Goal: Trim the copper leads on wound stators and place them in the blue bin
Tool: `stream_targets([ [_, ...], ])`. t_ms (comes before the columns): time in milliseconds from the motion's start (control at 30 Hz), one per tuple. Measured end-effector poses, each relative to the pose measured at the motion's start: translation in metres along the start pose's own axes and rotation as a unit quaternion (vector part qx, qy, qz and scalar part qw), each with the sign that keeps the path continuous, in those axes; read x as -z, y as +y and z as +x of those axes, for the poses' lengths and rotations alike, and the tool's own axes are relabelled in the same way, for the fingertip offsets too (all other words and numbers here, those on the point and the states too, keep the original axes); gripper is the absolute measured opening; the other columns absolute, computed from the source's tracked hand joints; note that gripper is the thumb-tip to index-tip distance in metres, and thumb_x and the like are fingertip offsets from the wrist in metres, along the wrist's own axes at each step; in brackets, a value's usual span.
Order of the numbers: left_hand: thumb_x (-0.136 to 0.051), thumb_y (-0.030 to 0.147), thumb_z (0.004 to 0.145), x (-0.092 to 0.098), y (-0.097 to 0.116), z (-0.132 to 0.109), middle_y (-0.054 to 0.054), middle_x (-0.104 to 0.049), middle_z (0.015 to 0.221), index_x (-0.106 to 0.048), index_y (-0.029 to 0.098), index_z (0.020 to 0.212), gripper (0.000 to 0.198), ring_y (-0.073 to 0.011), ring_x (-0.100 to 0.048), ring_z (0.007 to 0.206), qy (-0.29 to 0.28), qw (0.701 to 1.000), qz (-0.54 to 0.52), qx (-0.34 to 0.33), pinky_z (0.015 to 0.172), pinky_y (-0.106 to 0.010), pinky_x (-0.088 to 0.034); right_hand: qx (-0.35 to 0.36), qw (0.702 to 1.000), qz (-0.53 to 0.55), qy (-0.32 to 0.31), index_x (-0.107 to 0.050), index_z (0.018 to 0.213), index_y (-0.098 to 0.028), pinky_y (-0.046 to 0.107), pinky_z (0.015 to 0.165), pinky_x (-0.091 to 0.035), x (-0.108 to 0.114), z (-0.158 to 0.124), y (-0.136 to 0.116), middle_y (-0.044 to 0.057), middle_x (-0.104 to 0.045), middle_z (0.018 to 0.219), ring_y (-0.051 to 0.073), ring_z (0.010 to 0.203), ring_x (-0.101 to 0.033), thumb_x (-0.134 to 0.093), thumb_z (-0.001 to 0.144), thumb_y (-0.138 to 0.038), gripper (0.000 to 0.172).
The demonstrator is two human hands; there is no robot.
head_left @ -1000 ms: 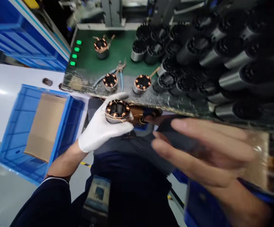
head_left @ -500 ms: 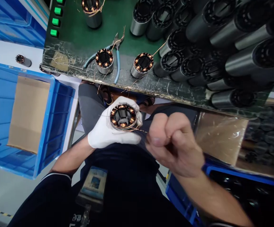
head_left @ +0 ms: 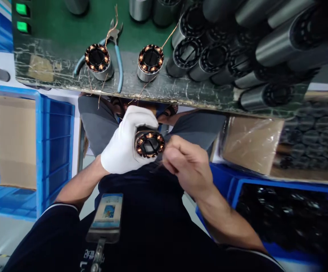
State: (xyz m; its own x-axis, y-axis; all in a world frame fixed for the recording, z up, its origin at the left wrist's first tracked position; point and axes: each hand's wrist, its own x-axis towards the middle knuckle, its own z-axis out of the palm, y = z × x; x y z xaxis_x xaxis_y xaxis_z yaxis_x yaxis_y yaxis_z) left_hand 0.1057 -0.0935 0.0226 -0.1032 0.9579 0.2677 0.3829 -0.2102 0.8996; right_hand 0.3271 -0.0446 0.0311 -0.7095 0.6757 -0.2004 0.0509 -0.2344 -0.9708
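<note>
My left hand (head_left: 124, 145), in a white glove, is wrapped round a wound motor stator (head_left: 149, 143) with copper coils, held over my lap. My bare right hand (head_left: 188, 166) is closed right beside the stator's right side, fingertips pinched together at its edge; thin copper wire trails there but is too fine to follow. Two more wound stators (head_left: 98, 60) (head_left: 150, 60) stand near the front edge of the green bench (head_left: 62, 34), with loose copper leads hanging over the edge.
Blue-handled pliers (head_left: 118, 56) lie between the two bench stators. Several unwound dark stator cores (head_left: 217, 56) are piled at the bench's right. A blue crate (head_left: 53, 151) lined with cardboard sits at left; another blue bin (head_left: 266, 211) of parts sits lower right.
My right hand went from open and blurred to a closed pinch and moved in against the stator. The left hand tilted the stator toward the right. The view shifted downward.
</note>
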Motion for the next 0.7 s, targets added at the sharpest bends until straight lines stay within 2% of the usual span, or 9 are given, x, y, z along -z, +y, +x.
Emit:
stream_targets([
  [100, -0.086, 0.065, 0.098, -0.007, 0.006, -0.009, -0.013, -0.073, 0.137, -0.063, 0.029, 0.141, 0.061, -0.0313, -0.075, 0.125, -0.037, 0.979, -0.156, 0.126, 0.106, -0.049, -0.065, 0.001, 0.998, 0.067, -0.008, -0.053, 0.077, -0.025, 0.031, 0.055, -0.034, -0.009, 0.002, 0.014, -0.005, -0.050, 0.060, 0.013, 0.051, -0.040, -0.054, 0.121, -0.049, 0.050],
  [167, -0.082, 0.077, 0.095, -0.014, 0.008, -0.013, -0.013, -0.075, 0.131, -0.064, 0.028, 0.144, 0.072, -0.0258, -0.077, 0.102, -0.058, 0.917, -0.315, 0.237, 0.082, -0.039, -0.064, 0.002, 0.998, 0.063, -0.009, -0.052, 0.076, -0.025, 0.032, 0.054, -0.033, -0.012, 0.000, 0.024, -0.004, -0.048, 0.060, 0.014, 0.051, -0.039, -0.056, 0.120, -0.050, 0.051],
  [233, -0.082, 0.083, 0.088, -0.021, 0.008, -0.014, -0.011, -0.076, 0.117, -0.066, 0.027, 0.138, 0.077, -0.0167, -0.067, 0.075, -0.059, 0.843, -0.425, 0.324, 0.059, -0.031, -0.052, -0.001, 0.999, 0.040, -0.014, -0.054, 0.074, -0.024, 0.033, 0.057, -0.032, -0.011, -0.001, 0.025, -0.004, -0.049, 0.062, 0.013, 0.054, -0.041, -0.062, 0.118, -0.046, 0.050],
  [333, -0.089, 0.069, 0.079, -0.030, 0.006, -0.009, -0.002, -0.067, 0.096, -0.064, 0.027, 0.119, 0.063, -0.0070, -0.044, 0.055, -0.019, 0.773, -0.511, 0.375, 0.047, -0.025, -0.034, 0.038, 0.997, -0.065, -0.025, -0.058, 0.074, -0.022, 0.034, 0.066, -0.041, -0.002, 0.002, 0.014, 0.000, -0.057, 0.073, 0.016, 0.068, -0.051, -0.066, 0.115, -0.037, 0.044],
  [400, -0.088, 0.055, 0.077, -0.031, 0.005, -0.006, 0.000, -0.064, 0.091, -0.063, 0.026, 0.110, 0.050, -0.0069, -0.043, 0.055, 0.009, 0.757, -0.530, 0.382, 0.048, -0.024, -0.035, 0.100, 0.987, -0.129, 0.001, -0.059, 0.075, -0.022, 0.037, 0.077, -0.051, 0.004, 0.007, 0.005, 0.007, -0.071, 0.100, 0.020, 0.086, -0.061, -0.067, 0.111, -0.033, 0.039],
  [500, -0.088, 0.050, 0.083, -0.031, 0.000, -0.006, -0.004, -0.072, 0.098, -0.069, 0.022, 0.112, 0.045, -0.0129, -0.061, 0.071, 0.011, 0.766, -0.500, 0.404, 0.061, -0.027, -0.051, 0.202, 0.976, -0.075, 0.028, -0.057, 0.076, -0.022, 0.039, 0.081, -0.058, 0.004, 0.017, -0.001, 0.009, -0.076, 0.131, 0.021, 0.095, -0.068, -0.067, 0.106, -0.023, 0.032],
  [567, -0.091, 0.054, 0.088, -0.032, -0.005, -0.011, -0.006, -0.078, 0.103, -0.073, 0.020, 0.124, 0.053, -0.0175, -0.072, 0.084, 0.010, 0.762, -0.494, 0.419, 0.075, -0.029, -0.059, 0.217, 0.976, -0.029, -0.016, -0.055, 0.078, -0.022, 0.034, 0.076, -0.056, -0.001, 0.025, 0.001, 0.005, -0.077, 0.111, 0.017, 0.083, -0.065, -0.064, 0.106, -0.016, 0.030],
  [633, -0.098, 0.056, 0.084, -0.035, -0.009, -0.017, -0.005, -0.080, 0.104, -0.074, 0.020, 0.131, 0.063, -0.0197, -0.076, 0.092, 0.029, 0.752, -0.502, 0.426, 0.085, -0.030, -0.062, 0.187, 0.979, -0.041, -0.072, -0.051, 0.078, -0.023, 0.030, 0.069, -0.048, -0.008, 0.030, 0.006, 0.001, -0.066, 0.087, 0.014, 0.073, -0.055, -0.062, 0.107, -0.015, 0.032],
  [700, -0.106, 0.052, 0.074, -0.039, -0.011, -0.022, -0.001, -0.078, 0.094, -0.074, 0.020, 0.122, 0.065, -0.0161, -0.074, 0.086, 0.080, 0.747, -0.498, 0.433, 0.081, -0.026, -0.060, 0.153, 0.978, -0.092, -0.105, -0.048, 0.079, -0.023, 0.030, 0.067, -0.043, -0.014, 0.028, 0.012, 0.000, -0.057, 0.084, 0.014, 0.074, -0.049, -0.061, 0.109, -0.018, 0.033],
])
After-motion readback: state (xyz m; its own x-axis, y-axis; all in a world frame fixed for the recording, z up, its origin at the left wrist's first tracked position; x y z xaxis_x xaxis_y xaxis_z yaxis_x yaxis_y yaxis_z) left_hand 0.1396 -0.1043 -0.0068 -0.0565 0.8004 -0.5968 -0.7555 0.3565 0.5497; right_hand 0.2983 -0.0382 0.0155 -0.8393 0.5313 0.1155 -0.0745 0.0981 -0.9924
